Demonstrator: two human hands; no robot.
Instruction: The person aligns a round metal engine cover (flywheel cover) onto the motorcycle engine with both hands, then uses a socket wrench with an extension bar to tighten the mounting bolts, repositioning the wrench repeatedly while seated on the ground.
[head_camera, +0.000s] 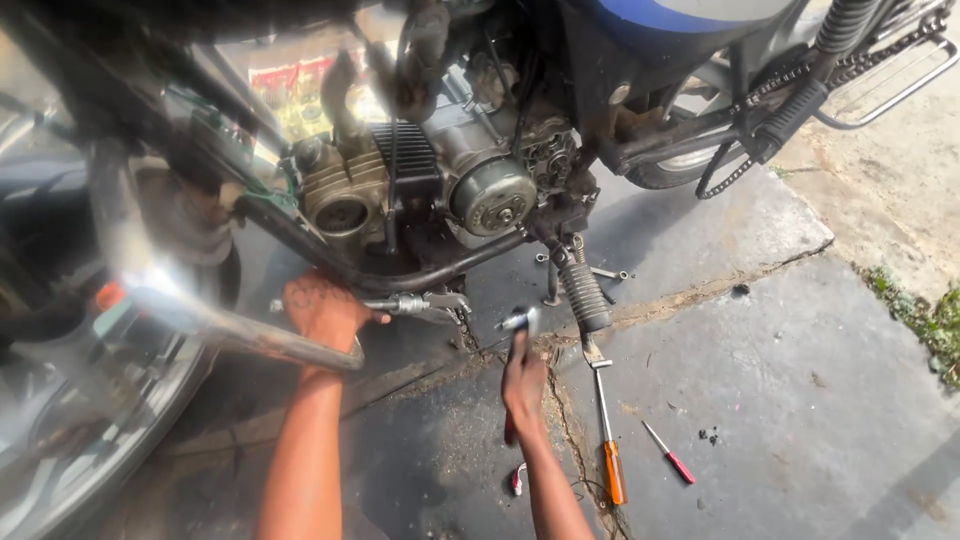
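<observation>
Head view: left hand (322, 312) grips wrench (418, 302); right hand (522, 380) raises hammer (520, 322).

Harsh daylight pours in from the upper right, so the pale concrete ground (900, 200) nearly washes out, while the grey cracked pavement (760, 380) under the bike sits in shade. Strong glare on the shiny chrome exhaust pipe (200, 310), and the left edge is smeared and stretched.

wrench (425, 302): silver, level, under engine | hammer (520, 325): blurred, upright
</observation>
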